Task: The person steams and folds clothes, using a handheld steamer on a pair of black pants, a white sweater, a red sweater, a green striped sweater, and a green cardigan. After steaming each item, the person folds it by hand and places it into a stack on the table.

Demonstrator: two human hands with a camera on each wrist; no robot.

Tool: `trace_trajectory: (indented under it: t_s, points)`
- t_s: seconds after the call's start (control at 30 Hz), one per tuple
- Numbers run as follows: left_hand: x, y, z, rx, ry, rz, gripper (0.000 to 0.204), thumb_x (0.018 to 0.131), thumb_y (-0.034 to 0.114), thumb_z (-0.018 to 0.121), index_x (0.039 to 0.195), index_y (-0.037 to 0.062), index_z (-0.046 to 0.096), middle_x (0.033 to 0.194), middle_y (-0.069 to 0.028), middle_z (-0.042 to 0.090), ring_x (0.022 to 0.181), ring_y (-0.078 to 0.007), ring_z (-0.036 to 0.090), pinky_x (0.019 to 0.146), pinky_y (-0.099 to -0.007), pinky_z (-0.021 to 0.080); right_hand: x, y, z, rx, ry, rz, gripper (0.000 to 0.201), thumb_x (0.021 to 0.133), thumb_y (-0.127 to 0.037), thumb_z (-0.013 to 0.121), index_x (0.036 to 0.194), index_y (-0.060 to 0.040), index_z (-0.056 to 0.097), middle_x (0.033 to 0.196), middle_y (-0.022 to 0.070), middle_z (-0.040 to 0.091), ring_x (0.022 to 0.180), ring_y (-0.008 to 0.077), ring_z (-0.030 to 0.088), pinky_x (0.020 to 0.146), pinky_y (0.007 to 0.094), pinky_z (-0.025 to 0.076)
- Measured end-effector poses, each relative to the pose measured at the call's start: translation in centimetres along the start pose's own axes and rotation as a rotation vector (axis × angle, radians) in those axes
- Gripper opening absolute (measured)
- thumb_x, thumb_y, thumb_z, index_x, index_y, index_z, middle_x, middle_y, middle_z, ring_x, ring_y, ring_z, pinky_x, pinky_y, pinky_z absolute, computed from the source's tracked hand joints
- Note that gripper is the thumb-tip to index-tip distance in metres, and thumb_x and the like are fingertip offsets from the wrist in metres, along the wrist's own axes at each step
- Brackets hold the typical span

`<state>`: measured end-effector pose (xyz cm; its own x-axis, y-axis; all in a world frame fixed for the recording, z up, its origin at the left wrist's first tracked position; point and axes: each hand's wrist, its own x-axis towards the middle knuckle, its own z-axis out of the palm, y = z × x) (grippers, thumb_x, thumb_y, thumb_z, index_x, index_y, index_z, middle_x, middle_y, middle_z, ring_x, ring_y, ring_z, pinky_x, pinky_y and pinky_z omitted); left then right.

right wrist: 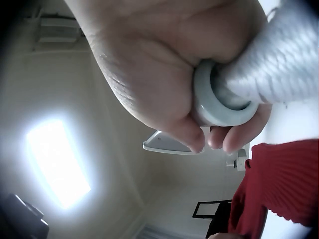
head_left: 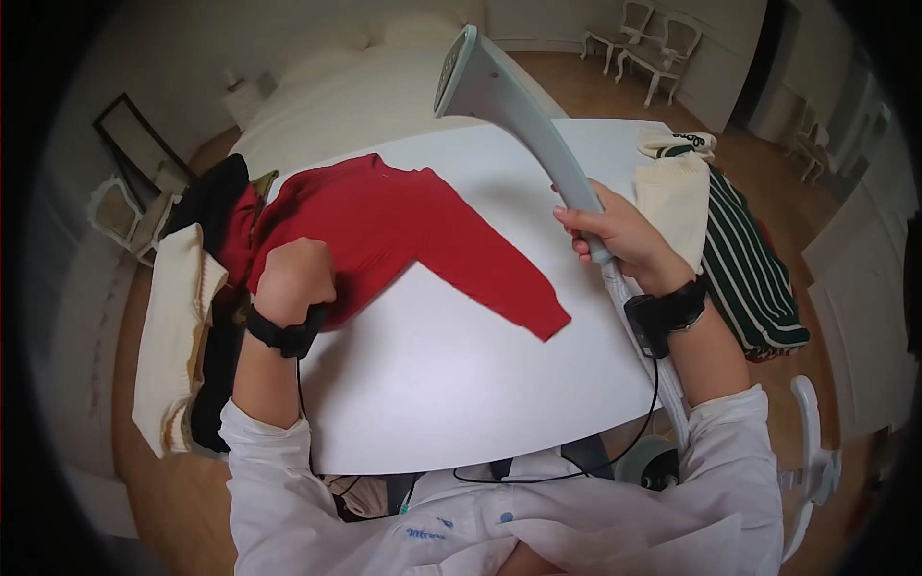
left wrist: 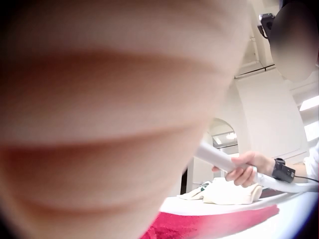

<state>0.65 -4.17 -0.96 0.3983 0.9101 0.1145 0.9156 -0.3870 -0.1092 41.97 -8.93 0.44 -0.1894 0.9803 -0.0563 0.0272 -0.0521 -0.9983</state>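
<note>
My right hand (head_left: 624, 235) grips the handle of a pale grey garment steamer (head_left: 538, 125), its head raised above the table and facing left. A braided light hose (right wrist: 279, 59) runs out of the handle's end beside the palm. On the white table (head_left: 432, 384) lies a red sweater (head_left: 355, 211), one sleeve stretched toward the lower right. My left hand (head_left: 296, 278) is curled into a fist at the sweater's lower left edge, gripping the cloth there. Its fingertips are hidden under the knuckles, and its fingers (left wrist: 99, 109) fill most of the left wrist view.
Folded cream knitwear (head_left: 173, 346) and dark clothes (head_left: 216, 202) hang over the table's left side. At the right edge lie a cream garment (head_left: 672, 197) and a green striped knit (head_left: 754, 259). A bed (head_left: 384, 77) stands behind; white chairs (head_left: 663, 53) are farther back.
</note>
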Motion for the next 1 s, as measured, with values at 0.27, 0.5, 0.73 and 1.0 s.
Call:
trace_trajectory:
  t_s: [0.27, 0.5, 0.73, 1.0]
  points:
    - [1.8, 3.5, 1.7, -0.111, 0.144, 0.171, 0.043, 0.085, 0.025, 0.076, 0.121, 0.0037, 0.065, 0.092, -0.0181, 0.074, 0.087, -0.0373, 0.072, 0.076, -0.0481, 0.058, 0.3, 2.4, -0.5, -0.066, 0.105, 0.103, 0.038, 0.098, -0.021, 0.074, 0.123, -0.0025, 0.053, 0.084, -0.0023, 0.053, 0.064, 0.0039, 0.054, 0.055, 0.0201, 0.05]
    - [1.8, 8.2, 0.9, -0.254, 0.096, 0.342, 0.017, 0.088, 0.012, 0.069, 0.098, -0.0007, 0.072, 0.078, -0.0216, 0.07, 0.076, -0.0389, 0.07, 0.073, -0.047, 0.058, -0.3, 1.6, -1.0, -0.082, 0.162, 0.049, 0.039, 0.098, -0.021, 0.073, 0.125, -0.0023, 0.053, 0.081, -0.0023, 0.053, 0.065, 0.0048, 0.054, 0.055, 0.022, 0.05]
    - [-0.6, 12.3, -4.1, -0.932, -0.337, 0.555, 0.036, 0.1, 0.028, 0.07, 0.128, 0.0043, 0.07, 0.112, -0.018, 0.076, 0.094, -0.0309, 0.075, 0.087, -0.0378, 0.059, -0.7, 1.5, -2.1, -0.25, 0.149, -0.015, 0.053, 0.095, -0.02, 0.075, 0.137, 0.0007, 0.05, 0.086, 0.0014, 0.059, 0.069, 0.0069, 0.057, 0.06, 0.0234, 0.05]
    - [4.8, -4.5, 3.4, -0.443, -0.08, -0.196, 0.053, 0.106, 0.04, 0.054, 0.147, 0.0066, 0.054, 0.14, -0.0238, 0.063, 0.13, -0.0449, 0.057, 0.108, -0.0489, 0.048, -3.4, -0.1, -1.1, -1.008, 0.129, -0.341, 0.063, 0.092, -0.016, 0.073, 0.15, -0.0174, 0.048, 0.091, 0.0259, 0.07, 0.083, 0.0448, 0.071, 0.076, 0.0473, 0.055]
